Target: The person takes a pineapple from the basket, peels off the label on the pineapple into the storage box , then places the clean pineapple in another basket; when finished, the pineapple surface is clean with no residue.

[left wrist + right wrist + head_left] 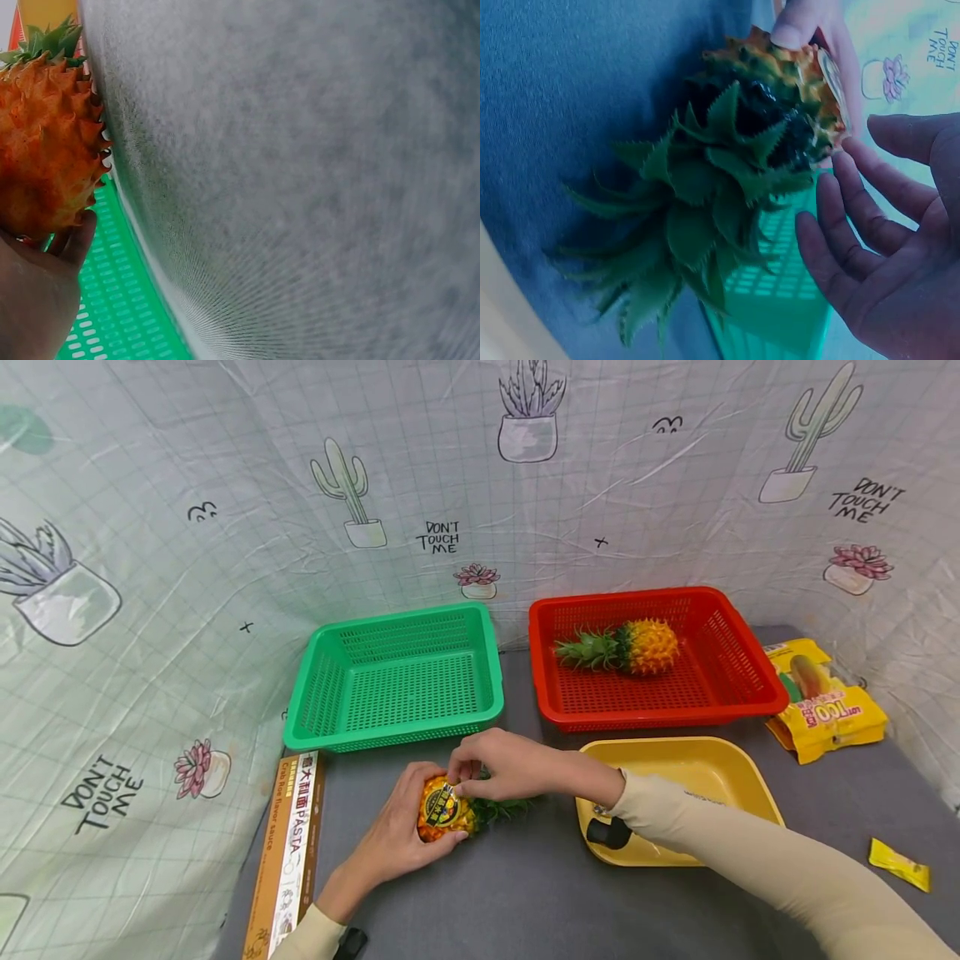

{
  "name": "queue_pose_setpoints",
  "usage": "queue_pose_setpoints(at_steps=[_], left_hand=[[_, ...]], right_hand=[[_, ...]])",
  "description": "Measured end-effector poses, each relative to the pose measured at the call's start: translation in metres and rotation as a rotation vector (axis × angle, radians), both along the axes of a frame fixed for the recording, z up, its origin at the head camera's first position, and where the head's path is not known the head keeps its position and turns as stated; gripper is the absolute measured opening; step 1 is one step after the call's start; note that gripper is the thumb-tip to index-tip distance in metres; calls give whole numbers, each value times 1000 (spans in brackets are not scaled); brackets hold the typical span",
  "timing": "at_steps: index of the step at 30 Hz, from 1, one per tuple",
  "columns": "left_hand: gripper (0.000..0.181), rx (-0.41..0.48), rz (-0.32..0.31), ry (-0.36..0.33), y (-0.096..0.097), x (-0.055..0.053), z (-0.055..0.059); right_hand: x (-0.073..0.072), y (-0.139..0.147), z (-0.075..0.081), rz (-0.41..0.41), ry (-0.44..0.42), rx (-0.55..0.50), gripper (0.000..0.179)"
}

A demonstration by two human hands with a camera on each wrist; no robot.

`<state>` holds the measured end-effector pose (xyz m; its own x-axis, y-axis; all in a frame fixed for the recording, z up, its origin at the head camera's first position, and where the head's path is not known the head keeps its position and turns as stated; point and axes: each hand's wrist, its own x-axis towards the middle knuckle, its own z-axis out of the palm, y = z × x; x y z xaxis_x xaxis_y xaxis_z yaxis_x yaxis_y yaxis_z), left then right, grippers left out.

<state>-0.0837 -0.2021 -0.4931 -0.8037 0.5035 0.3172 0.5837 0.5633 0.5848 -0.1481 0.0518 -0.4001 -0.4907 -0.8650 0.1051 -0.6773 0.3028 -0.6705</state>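
The left hand [401, 835] wraps the spiky orange, green-leaved pineapple [465, 821]; the right hand [510, 766], fingers loosely parted, meets its round yellow-and-black label [441, 807]! It lies on the grey tabletop [555, 893], near side of the green plastic basket [405, 737]; probably firm, weighty, prickly: cup the body, spare the leaves.

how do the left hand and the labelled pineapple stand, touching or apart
Touching: the head view shows the left hand curled round the labelled pineapple, thumb against its skin.

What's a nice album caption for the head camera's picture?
Left hand holding a pineapple, right hand at its round label, green basket beyond.
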Motion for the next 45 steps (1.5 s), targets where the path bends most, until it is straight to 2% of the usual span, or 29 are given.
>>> queue_pose_setpoints(at_steps=[4, 19, 29, 38, 45], left_hand=[[81, 7, 0, -4, 0, 0, -1], [80, 17, 8, -35, 1, 2, -1], [81, 22, 7, -32, 1, 3, -1], [81, 22, 2, -40, 1, 2, 0], [84, 18, 4, -30, 1, 2, 0]], right_hand=[[3, -5, -3, -36, -17, 8, 5], [9, -18, -7, -134, -47, 4, 13], [8, -18, -9, -138, -111, -31, 14], [6, -10, -8, -116, -133, -108, 12], [0, 4, 0, -107, -199, -121, 10]])
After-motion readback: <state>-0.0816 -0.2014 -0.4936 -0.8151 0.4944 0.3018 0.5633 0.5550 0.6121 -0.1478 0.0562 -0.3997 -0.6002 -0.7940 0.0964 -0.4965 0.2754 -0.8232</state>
